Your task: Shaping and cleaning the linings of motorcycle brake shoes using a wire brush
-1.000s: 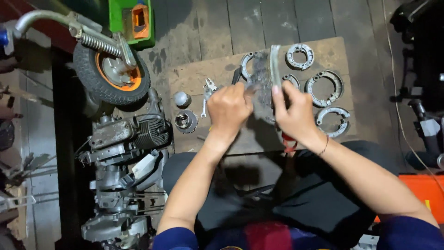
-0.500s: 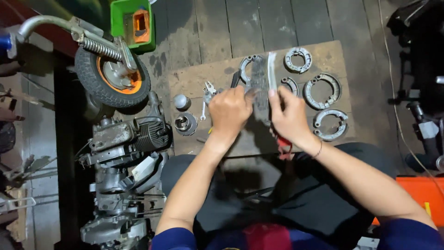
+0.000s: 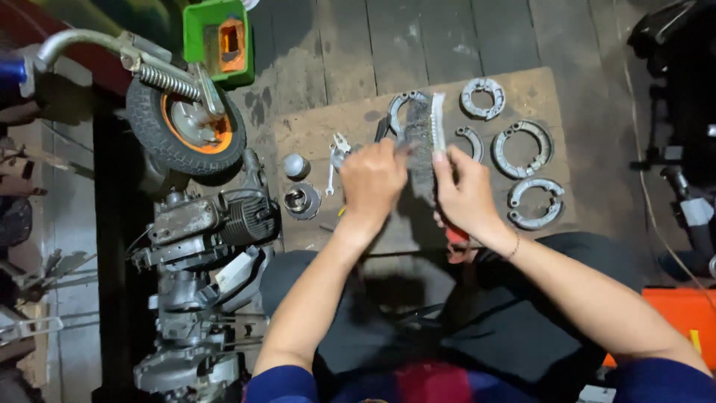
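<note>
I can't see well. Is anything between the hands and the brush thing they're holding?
Nothing visible. The left hand and right hand both grip the wire brush directly, over the board. Whether a part is held under the brush is hidden; the brake shoes lie apart.

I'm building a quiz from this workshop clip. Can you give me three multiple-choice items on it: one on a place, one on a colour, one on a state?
1. Where does the small wheel lie from the cardboard sheet?
A. left of it
B. right of it
C. on top of it

2. What colour is the wheel's hub?
A. blue
B. orange
C. white

3. How is the wire brush held?
A. lying untouched
B. by the left hand alone
C. between both hands

Key:
1 A, the wheel sits on the floor off the sheet's left edge.
2 B, orange shows inside the black tyre.
3 C, the left hand and the right hand both grip it.
</note>
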